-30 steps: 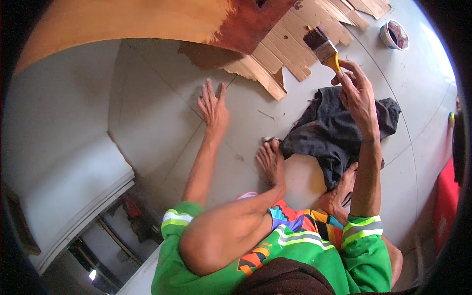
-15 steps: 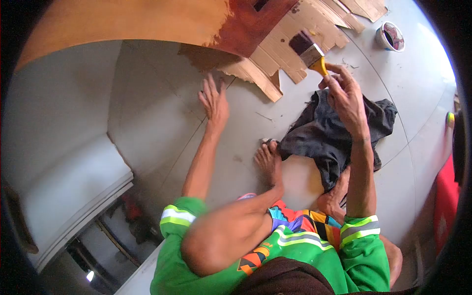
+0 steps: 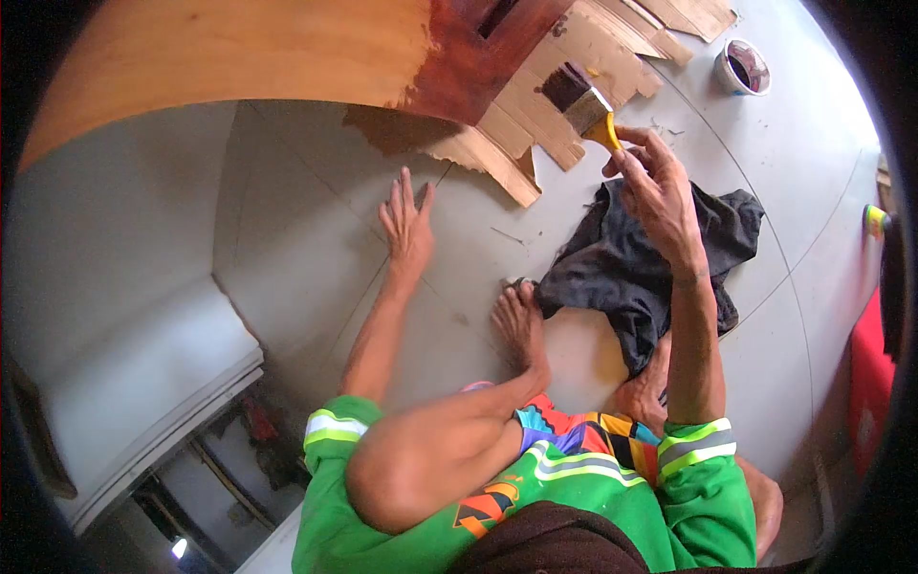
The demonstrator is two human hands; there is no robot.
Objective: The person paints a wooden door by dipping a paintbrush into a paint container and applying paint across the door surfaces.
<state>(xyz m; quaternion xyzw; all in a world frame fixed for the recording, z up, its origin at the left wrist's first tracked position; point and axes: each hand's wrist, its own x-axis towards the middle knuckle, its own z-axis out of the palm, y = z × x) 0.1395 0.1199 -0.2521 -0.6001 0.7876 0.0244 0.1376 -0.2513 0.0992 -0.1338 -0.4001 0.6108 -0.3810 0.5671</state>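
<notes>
- Right hand (image 3: 658,196): gripping yellow handle of paintbrush (image 3: 586,109) between thumb and fingers, arm stretched forward.
- Brush: bristles dark, wet-looking, aimed away from the person and leftward; seen from here they line up over the cardboard (image 3: 537,122), touching or not I can't tell.
- Left hand (image 3: 408,230): nothing in it, fingers spread and pointing forward, near the torn cardboard edge; contact with the floor (image 3: 306,239) can't be made out.
- Wooden panel (image 3: 258,57): far side of the two hands, curved near edge; mostly light orange-brown, right end coated dark reddish brown with a ragged border, dark slot (image 3: 498,17) in the coated part.
- Cardboard: torn flattened pieces by and partly under that coated end, a few dark spots on them.
- Tub (image 3: 758,78): white, on the floor beyond and right of the brush, dark liquid inside, stained inner wall.
- Black cloth (image 3: 612,253): crumpled on the floor, partly below the right forearm, reaching both bare feet.
- Person: low to the floor, green top (image 3: 593,507) with reflective bands, knee up between the arms.
- Red object (image 3: 868,373): far right, cut off, can't identify.
</notes>
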